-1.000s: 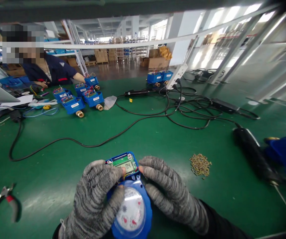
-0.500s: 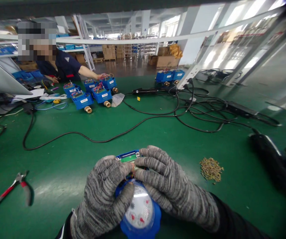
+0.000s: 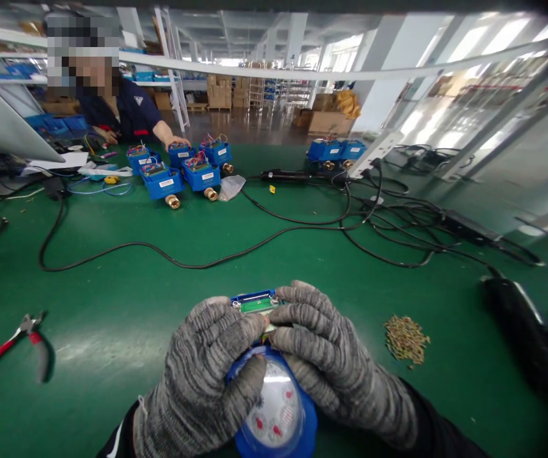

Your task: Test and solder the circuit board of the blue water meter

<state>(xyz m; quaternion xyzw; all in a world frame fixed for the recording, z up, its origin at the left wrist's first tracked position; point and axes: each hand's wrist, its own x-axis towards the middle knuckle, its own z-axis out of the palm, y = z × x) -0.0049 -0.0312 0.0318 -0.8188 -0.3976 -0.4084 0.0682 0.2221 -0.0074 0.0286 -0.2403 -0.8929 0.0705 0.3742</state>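
A blue water meter (image 3: 278,407) with a round clear dial and small red pointers lies before me on the green table. At its far end an opened blue housing shows a green circuit board (image 3: 256,306). My left hand (image 3: 211,369), in a grey knit glove, curls round the left side, its thumb on the dial's edge. From the right, my gloved right hand (image 3: 326,350) closes over the housing and the meter's side. The fingertips of both hands meet at the board's near edge, and what they pinch there is hidden.
Red-handled cutters (image 3: 30,327) lie left, a pile of screws (image 3: 406,340) right. Beyond are a black cable (image 3: 197,265), several blue meters (image 3: 163,183), a power strip (image 3: 376,156) and a black power tool (image 3: 517,324). A co-worker's hand (image 3: 174,141) touches one far meter.
My view has shifted slightly. Both my hands keep their grip on the water meter, with little visible movement. The co-worker's hand has moved left from one blue meter to another.
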